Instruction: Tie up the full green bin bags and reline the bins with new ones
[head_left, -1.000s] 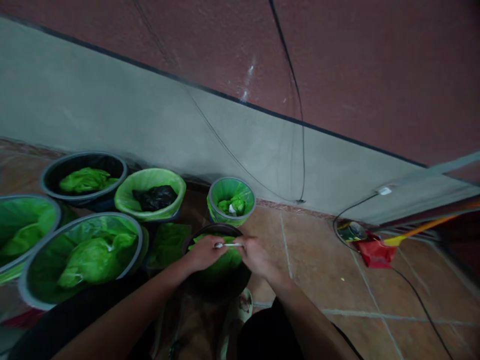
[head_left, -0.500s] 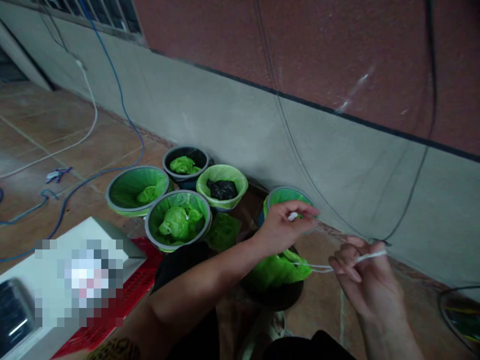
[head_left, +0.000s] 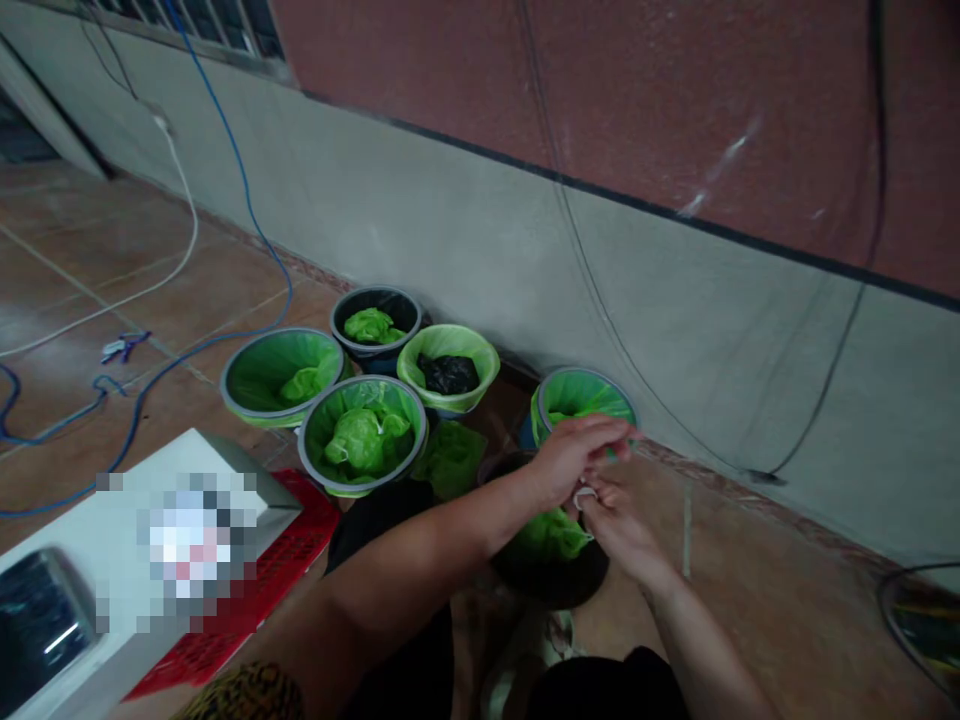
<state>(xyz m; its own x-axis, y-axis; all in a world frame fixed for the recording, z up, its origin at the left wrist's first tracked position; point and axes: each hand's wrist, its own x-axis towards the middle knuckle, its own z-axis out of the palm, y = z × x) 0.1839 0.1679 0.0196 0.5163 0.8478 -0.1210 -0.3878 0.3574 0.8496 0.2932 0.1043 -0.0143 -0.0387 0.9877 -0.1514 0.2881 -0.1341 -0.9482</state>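
Observation:
My left hand (head_left: 577, 455) and my right hand (head_left: 619, 520) meet over a dark bin (head_left: 551, 575) on the floor in front of me. Inside it lies a bunched green plastic bag (head_left: 551, 535). Both hands pinch a thin white drawstring (head_left: 583, 494) that comes out of the bag's mouth, with the fingers of both closed on it. The left hand lies above the right. Just behind them stands another bin lined in green (head_left: 581, 400).
Several more green-lined bins (head_left: 362, 440) stand in a cluster to the left along a grey and red wall (head_left: 525, 230). A red crate (head_left: 285, 560) and a white box (head_left: 97, 560) lie at lower left. Blue and white cables (head_left: 150, 340) trail over the tiled floor.
My hands had drawn apart, stretching the white string to the right. Now my right hand has come back to my left hand over the bag.

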